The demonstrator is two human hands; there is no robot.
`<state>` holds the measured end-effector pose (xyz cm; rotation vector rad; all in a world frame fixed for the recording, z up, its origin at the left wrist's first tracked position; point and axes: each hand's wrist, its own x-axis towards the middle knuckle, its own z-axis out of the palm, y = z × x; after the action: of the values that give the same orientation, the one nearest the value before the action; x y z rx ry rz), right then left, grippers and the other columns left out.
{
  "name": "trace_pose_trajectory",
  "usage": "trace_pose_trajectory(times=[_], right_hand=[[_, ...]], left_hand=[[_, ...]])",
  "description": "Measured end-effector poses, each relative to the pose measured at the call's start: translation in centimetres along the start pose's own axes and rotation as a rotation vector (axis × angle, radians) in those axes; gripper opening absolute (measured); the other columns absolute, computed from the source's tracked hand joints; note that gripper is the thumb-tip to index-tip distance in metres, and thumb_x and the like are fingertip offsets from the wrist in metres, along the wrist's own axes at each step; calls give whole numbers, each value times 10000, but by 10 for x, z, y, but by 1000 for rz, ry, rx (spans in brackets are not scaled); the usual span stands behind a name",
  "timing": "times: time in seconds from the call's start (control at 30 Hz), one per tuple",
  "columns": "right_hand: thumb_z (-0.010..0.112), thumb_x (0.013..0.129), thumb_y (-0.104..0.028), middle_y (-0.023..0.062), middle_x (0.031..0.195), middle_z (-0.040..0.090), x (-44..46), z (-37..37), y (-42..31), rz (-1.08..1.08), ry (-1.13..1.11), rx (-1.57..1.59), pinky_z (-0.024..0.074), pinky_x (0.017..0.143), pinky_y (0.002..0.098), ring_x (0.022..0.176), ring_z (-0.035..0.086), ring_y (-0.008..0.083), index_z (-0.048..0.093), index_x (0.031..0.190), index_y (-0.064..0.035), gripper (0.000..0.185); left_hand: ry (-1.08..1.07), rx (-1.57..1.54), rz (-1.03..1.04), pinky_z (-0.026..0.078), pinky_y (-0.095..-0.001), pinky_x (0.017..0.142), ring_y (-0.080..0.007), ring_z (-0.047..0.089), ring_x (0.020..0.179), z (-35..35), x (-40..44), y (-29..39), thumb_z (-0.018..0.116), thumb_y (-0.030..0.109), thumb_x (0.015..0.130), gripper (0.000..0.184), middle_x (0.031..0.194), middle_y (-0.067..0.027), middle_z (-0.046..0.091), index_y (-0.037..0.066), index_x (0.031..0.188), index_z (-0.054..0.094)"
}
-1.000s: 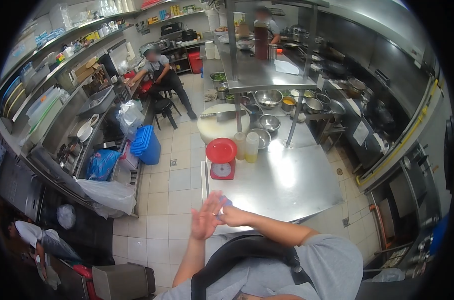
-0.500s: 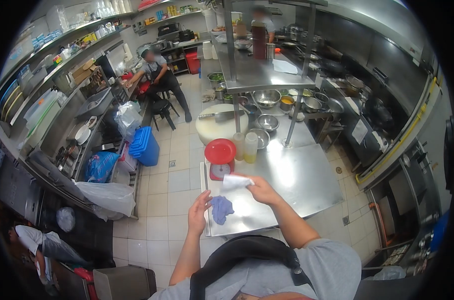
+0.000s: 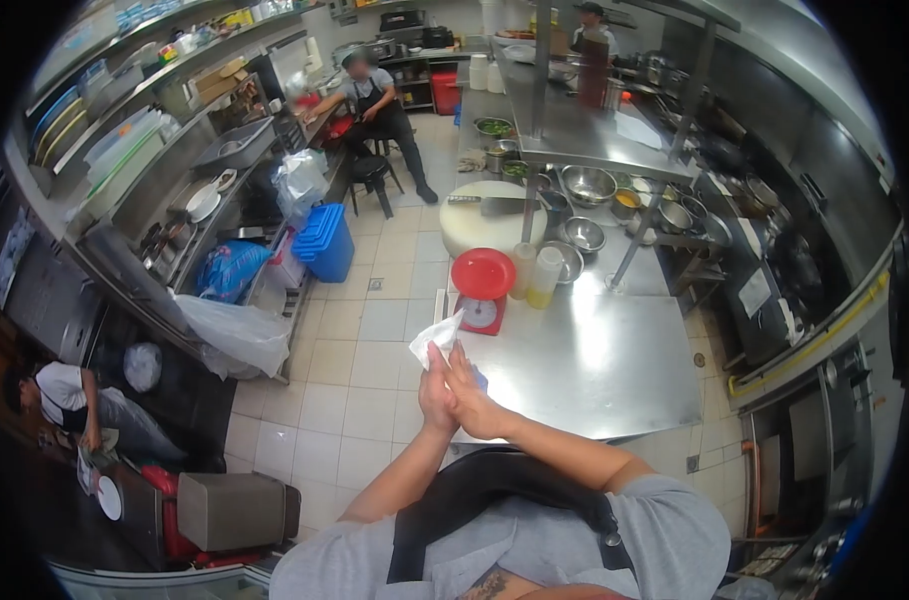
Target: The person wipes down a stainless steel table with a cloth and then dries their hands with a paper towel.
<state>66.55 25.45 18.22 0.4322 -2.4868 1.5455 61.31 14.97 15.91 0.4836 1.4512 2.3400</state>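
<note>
Palm to palm, my left hand [image 3: 437,392] and my right hand [image 3: 476,400] press together in front of the steel table [image 3: 614,370]. A white cloth or paper [image 3: 434,340] sticks up from between their fingers. Part of a blue-purple crumpled item [image 3: 480,381] shows just behind my right hand, mostly hidden by it. Beyond my hands stands a scale [image 3: 479,314] with a red pan [image 3: 483,273]. Two squeeze bottles, one of them [image 3: 545,277] with yellow liquid, are to the right of the scale.
A cleaver [image 3: 501,206] lies on a round white chopping block [image 3: 464,232]. Metal bowls [image 3: 583,235] stand behind the bottles. A blue bin [image 3: 324,243] is on the floor at left. One person [image 3: 379,105] sits at the back, another [image 3: 69,395] bends at lower left, a third stands behind the shelf.
My right hand has brought the white cloth or paper over to my left hand, and the two palms have closed together. The view has shifted, and the person at lower left has straightened somewhat.
</note>
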Motion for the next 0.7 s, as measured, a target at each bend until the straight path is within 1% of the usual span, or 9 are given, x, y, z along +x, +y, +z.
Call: trace_pose_trajectory(times=[0.07, 0.2, 0.27, 0.3, 0.43, 0.53, 0.6, 0.67, 0.7], right_hand=[[263, 1025, -706, 238, 1710, -6, 3, -1, -1, -26, -25, 73, 16, 1240, 583, 1569, -75, 446, 15, 1647, -42, 943], [149, 1076, -616, 179, 1727, 1, 17, -16, -19, -100, -18, 307, 18, 1270, 410, 1591, -66, 328, 34, 1641, -12, 835], [149, 1081, -608, 172, 1728, -1, 26, -19, -17, -233, -4, 300, 6, 1270, 411, 1589, -74, 336, 36, 1640, -4, 831], [158, 1068, -638, 167, 1729, -5, 31, -20, -21, -228, -55, 378, 1, 1270, 402, 1590, -89, 314, 5, 1634, 9, 873], [230, 1003, -758, 160, 1721, -95, 37, -27, -41, -156, -165, 425, -35, 1258, 390, 1584, -104, 294, -73, 1614, 41, 1050], [323, 999, -749, 171, 1721, -83, 27, -26, -43, -130, -304, 476, 9, 1264, 413, 1588, -91, 297, -92, 1626, -6, 1057], [383, 1073, -567, 196, 1720, 11, 12, -27, -33, -17, -210, 732, 171, 1251, 447, 1584, 107, 343, -58, 1651, -86, 873], [441, 1066, -525, 198, 1702, 105, 9, -45, -31, 54, -134, 757, 223, 1234, 440, 1564, 182, 338, -1, 1654, -79, 860], [499, 1060, -483, 199, 1684, 198, 9, -52, -29, 125, -49, 779, 276, 1217, 432, 1543, 257, 333, 55, 1656, -71, 850]], left_hand=[[69, 255, 112, 273, -464, 1227, -287, 347, 1483, -3, 0, -6, 232, 491, 1120, 669, 1519, -219, 474, -37, 1499, 387], [8, 337, 474, 503, -362, 950, -241, 623, 1104, 33, 18, 41, 249, 515, 1112, 677, 1187, -200, 656, -54, 1361, 519], [46, 189, 282, 519, -332, 824, -200, 641, 899, 31, 20, 46, 267, 509, 1112, 656, 1044, -151, 658, -50, 1258, 579], [80, 297, 372, 513, -321, 785, -185, 629, 812, 26, 23, 53, 301, 509, 1109, 646, 918, -111, 649, -40, 1068, 639], [272, 335, 389, 503, -307, 639, -163, 608, 667, 17, 30, 64, 353, 479, 1109, 632, 727, -79, 631, -20, 852, 644], [591, 259, 287, 511, -322, 606, -176, 621, 645, -16, 43, 55, 399, 451, 1107, 575, 716, -92, 641, -29, 902, 641], [590, 205, 266, 537, -338, 675, -196, 658, 713, -52, 48, 75, 413, 436, 1107, 548, 771, -125, 672, -37, 949, 639], [593, 156, 241, 563, -354, 743, -217, 695, 780, -67, 48, 90, 427, 421, 1108, 524, 825, -158, 703, -45, 995, 638], [413, 127, 212, 549, -368, 852, -236, 696, 919, -69, 45, 96, 412, 413, 1113, 522, 967, -193, 710, -61, 1086, 628]])
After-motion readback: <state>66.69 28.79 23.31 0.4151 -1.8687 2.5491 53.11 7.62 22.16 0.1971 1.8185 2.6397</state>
